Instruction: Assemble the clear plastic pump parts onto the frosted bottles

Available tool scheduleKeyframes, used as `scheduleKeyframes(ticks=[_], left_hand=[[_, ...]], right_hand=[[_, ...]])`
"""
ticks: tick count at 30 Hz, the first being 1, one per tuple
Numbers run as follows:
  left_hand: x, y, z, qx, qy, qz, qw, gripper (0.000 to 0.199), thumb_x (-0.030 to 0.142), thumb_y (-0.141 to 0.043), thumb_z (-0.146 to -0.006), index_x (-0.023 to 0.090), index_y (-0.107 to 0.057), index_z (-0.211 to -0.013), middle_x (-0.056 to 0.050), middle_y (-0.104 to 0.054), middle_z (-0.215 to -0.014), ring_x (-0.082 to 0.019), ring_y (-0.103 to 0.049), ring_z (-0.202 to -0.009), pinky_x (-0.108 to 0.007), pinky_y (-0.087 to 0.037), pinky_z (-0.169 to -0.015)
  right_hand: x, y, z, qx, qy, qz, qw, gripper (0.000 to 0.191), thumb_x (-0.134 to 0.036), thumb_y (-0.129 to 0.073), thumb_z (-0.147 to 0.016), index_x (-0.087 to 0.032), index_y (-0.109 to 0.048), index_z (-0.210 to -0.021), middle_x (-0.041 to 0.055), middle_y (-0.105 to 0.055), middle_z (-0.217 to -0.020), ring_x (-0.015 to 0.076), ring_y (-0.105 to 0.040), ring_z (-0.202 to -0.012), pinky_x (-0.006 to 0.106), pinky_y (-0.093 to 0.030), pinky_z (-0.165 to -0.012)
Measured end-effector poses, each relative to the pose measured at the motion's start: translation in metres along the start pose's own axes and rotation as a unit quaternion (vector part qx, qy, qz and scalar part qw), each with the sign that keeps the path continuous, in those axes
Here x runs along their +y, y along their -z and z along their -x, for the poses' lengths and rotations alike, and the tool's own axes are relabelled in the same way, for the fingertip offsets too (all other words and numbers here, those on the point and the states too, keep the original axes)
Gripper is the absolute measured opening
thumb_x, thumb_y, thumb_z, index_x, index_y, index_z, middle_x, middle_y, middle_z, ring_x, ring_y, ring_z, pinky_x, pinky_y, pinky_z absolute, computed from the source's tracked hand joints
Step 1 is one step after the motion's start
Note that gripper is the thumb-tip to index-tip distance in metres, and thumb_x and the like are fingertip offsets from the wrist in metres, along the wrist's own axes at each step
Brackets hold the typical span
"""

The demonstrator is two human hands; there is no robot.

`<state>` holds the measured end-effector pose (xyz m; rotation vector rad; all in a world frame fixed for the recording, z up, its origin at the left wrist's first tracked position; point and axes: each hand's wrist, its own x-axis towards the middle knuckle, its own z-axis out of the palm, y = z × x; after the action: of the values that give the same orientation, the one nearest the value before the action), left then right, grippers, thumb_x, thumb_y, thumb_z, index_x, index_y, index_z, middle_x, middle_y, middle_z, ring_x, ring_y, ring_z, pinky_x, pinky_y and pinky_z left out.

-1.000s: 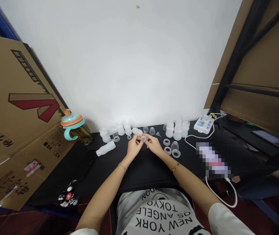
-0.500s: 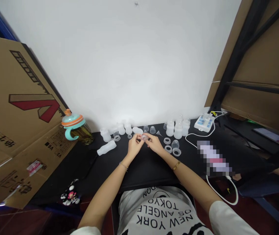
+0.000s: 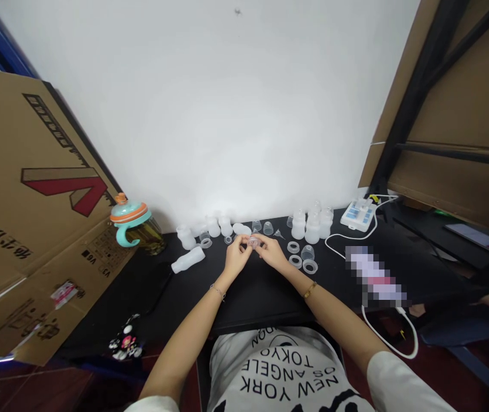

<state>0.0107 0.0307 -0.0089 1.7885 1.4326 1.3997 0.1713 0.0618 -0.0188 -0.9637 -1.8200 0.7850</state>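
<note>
The left hand (image 3: 236, 256) and right hand (image 3: 272, 253) were raised together over a matte black tabletop (image 3: 253, 297), working on a small clear plastic ring-shaped part (image 3: 252, 242) held between them near the table's far edge. The fingers of both hands were closed in a tight pinch on it, though the part was tiny in this view, so its exact shape and fit were hard to make out. Just right of the hands sat a clear plastic dome cap (image 3: 307, 252), a translucent silicone collar (image 3: 310, 266) and a tiny clear funnel (image 3: 277, 233). Beyond those stood a cluster of frosted white plastic bottles (image 3: 312, 230). Left of the hands, a frosted white plastic bottle (image 3: 188, 260) lay on its side. Farther left stood a glass sippy cup (image 3: 135, 220) with a teal handle and orange band, beside a brown corrugated cardboard sheet (image 3: 42, 189). To the right were a white plastic control unit (image 3: 358, 216) and a thin white cable (image 3: 350, 237). A thin silver chain bracelet (image 3: 217, 292) circled the left wrist and a gold bangle (image 3: 310, 290) the right.
</note>
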Motion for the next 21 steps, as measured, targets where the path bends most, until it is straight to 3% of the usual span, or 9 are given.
scheduleKeyframes(ticks=[8,15,21], left_hand=[[-0.0033,0.0001,-0.003,0.005,0.02,0.014,1.0,0.026,0.038,-0.063,-0.085,0.019,-0.065,-0.103,-0.002,-0.074,-0.089,-0.009,-0.054,-0.048,-0.023,-0.042,-0.049],[-0.0022,0.001,-0.0029,-0.002,0.029,0.029,0.999,0.024,0.033,-0.062,-0.083,0.019,-0.066,-0.102,-0.002,-0.075,-0.085,-0.01,-0.057,-0.046,-0.023,-0.044,-0.051],[-0.0012,0.0003,-0.0025,-0.01,0.031,0.027,0.999,0.023,0.029,-0.061,-0.081,0.018,-0.068,-0.1,-0.001,-0.074,-0.082,-0.01,-0.058,-0.047,-0.023,-0.044,-0.051]], right_hand=[[-0.0053,-0.0035,0.0023,0.014,-0.025,-0.018,0.999,0.046,-0.034,-0.061,-0.091,-0.023,-0.061,-0.136,0.0036,-0.075,-0.099,0.0121,-0.059,-0.054,0.025,-0.049,-0.057],[-0.0098,-0.0014,0.0038,0.015,-0.032,-0.042,0.998,0.034,-0.038,-0.048,-0.098,-0.021,-0.067,-0.121,0.0016,-0.073,-0.087,0.0114,-0.06,-0.05,0.025,-0.049,-0.059],[-0.0065,-0.0003,0.0022,0.007,-0.022,-0.03,0.999,0.03,-0.037,-0.049,-0.096,-0.02,-0.068,-0.113,0.0012,-0.072,-0.083,0.0118,-0.06,-0.05,0.024,-0.047,-0.056]])
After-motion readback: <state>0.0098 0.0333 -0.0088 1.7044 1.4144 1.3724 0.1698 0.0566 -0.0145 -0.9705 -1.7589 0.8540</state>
